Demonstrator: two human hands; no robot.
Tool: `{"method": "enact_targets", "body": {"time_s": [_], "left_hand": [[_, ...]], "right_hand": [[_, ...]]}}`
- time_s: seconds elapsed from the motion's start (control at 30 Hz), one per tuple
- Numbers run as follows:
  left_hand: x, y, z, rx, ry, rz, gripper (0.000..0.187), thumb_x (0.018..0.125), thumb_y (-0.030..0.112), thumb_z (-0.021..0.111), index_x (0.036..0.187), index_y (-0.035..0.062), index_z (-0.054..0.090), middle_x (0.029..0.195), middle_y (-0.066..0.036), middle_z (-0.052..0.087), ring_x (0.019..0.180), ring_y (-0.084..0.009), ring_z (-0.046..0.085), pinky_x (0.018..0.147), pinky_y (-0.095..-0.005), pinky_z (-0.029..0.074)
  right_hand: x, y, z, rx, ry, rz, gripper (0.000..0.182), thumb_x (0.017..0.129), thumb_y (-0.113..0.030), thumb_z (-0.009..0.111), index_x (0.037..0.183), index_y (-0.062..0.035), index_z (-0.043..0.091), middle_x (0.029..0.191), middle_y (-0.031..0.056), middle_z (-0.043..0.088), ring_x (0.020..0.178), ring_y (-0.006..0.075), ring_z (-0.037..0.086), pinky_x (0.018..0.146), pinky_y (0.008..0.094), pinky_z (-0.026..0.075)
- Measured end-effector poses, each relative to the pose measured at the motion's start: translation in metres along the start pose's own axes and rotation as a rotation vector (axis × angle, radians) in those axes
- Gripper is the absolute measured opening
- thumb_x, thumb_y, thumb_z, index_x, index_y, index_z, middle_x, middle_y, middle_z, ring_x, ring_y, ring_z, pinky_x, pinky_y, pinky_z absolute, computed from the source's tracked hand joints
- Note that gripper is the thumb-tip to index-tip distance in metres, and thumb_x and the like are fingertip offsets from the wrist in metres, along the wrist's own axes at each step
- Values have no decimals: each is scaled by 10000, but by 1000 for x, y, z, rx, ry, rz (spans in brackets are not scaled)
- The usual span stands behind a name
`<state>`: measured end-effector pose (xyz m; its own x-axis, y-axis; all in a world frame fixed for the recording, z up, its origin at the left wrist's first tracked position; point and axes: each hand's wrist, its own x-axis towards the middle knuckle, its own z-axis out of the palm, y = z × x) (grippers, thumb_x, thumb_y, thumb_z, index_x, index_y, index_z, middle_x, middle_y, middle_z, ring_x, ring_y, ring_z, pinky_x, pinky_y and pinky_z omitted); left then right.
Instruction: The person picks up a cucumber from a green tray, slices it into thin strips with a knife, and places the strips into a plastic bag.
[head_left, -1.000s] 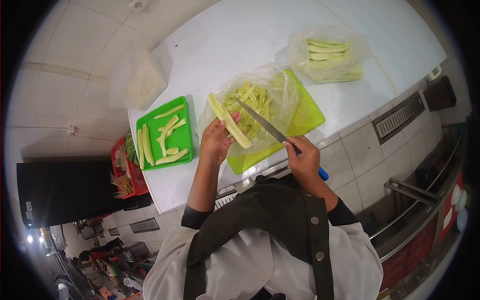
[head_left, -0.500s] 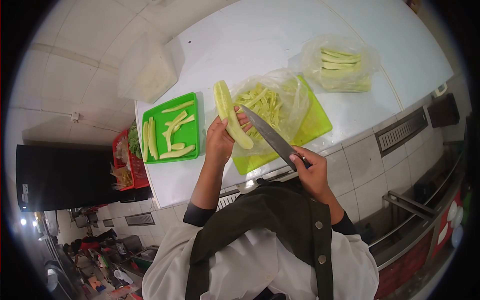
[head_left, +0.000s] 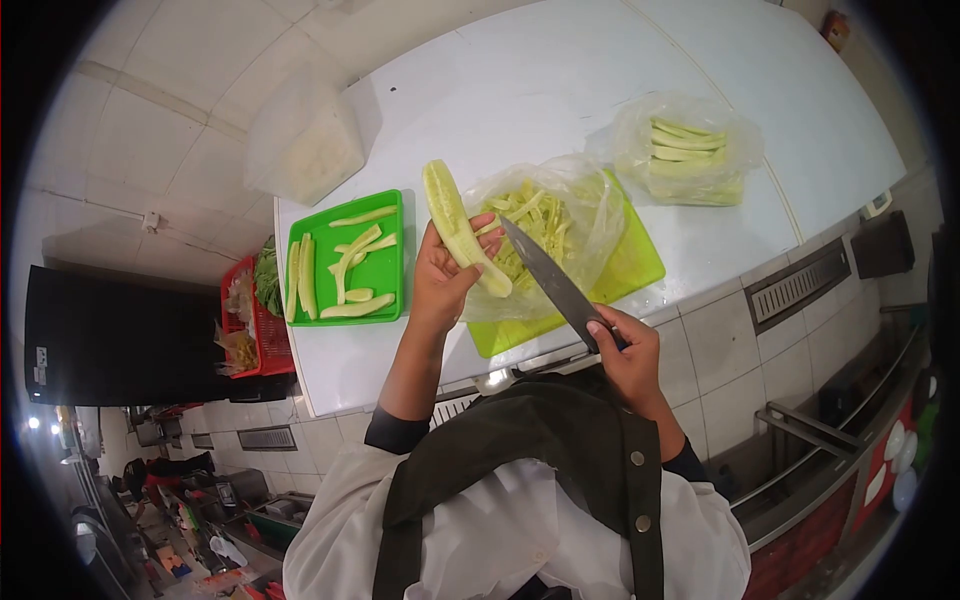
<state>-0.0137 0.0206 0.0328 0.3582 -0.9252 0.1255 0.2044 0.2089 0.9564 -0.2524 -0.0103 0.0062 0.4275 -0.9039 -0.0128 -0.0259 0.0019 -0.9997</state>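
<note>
A long pale-green peeled cucumber [head_left: 452, 215] is gripped in my left hand [head_left: 449, 268], its cut face turned up. My right hand [head_left: 627, 345] is closed around the handle of a large kitchen knife [head_left: 556, 280]. The blade slants up and left, its tip close to the left fingertips. Beneath the knife, a clear plastic bag [head_left: 597, 215] lies open with many pale-green strips [head_left: 530, 222] in it. It rests on a green cutting board [head_left: 637, 262]. To the left, a green tray [head_left: 393, 225] holds several long pale-green pieces [head_left: 307, 277].
A second plastic bag [head_left: 735, 150] with pale-green lengths stands at the right of the white table [head_left: 480, 90]. A translucent container [head_left: 305, 140] sits at the back left. Beyond the left table edge is a red basket [head_left: 275, 345] with leafy greens.
The left thumb has shifted lower along the cucumber. The knife has moved slightly right and down with my right hand. The whole view has shifted a little.
</note>
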Motion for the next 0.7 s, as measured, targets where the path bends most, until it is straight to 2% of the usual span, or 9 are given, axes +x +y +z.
{"method": "enact_targets", "body": {"time_s": [0.03,0.13,0.23,0.33,0.47,0.53,0.63,0.7], "left_hand": [[0,2,0,5,2,13,570,812,24,483,1343,18,275,1229,-211,469,1074,-280,541,952,-447,432],[3,9,-4,-327,6,-90,453,921,184,421,1322,12,300,1224,-206,473,1042,-257,554,921,-457,454],[7,4,-10,-283,77,-146,434,971,279,307,1306,5,323,1221,-201,475,1032,-249,559,904,-443,469],[8,3,-8,-303,93,-166,404,973,219,307,1308,-6,329,1255,-204,456,1073,-257,537,932,-425,453],[8,5,7,-245,94,-85,409,969,222,344,1300,-19,355,1306,-203,420,1153,-276,482,968,-408,418],[7,7,9,-227,72,-59,406,964,211,369,1295,-24,365,1324,-200,405,1184,-283,455,979,-407,403],[6,9,9,-443,72,-93,380,959,165,391,1288,-26,392,1284,-155,465,1153,-249,483,969,-355,400],[7,5,4,-376,101,-100,382,949,149,417,1287,-26,389,1261,-150,484,1139,-246,496,953,-365,414]], "right_hand": [[0,-1,-1,-20,-8,-10,221,815,-9,585,1026,49,612,881,146,659,802,153,620,739,255,461],[0,-2,0,-47,-8,-39,220,806,-4,593,1019,42,617,867,146,657,787,156,622,722,255,462],[2,-3,2,-35,-10,-49,218,803,-3,596,1016,42,619,864,145,658,783,155,622,718,254,462],[4,-3,5,-35,-12,-97,219,804,-4,595,1018,36,620,846,144,656,761,163,622,704,253,461],[8,-13,10,-130,-33,-178,229,811,6,588,1036,36,616,815,116,642,742,130,582,701,235,442],[11,-9,13,-166,-14,-201,233,802,12,590,1033,29,619,782,126,630,712,148,582,685,241,441],[13,-8,14,-213,0,-222,240,795,17,591,1033,29,618,745,130,615,675,158,572,660,243,437],[13,-7,13,-233,-4,-226,242,793,18,590,1033,32,617,730,132,607,659,160,564,646,244,434]]}}
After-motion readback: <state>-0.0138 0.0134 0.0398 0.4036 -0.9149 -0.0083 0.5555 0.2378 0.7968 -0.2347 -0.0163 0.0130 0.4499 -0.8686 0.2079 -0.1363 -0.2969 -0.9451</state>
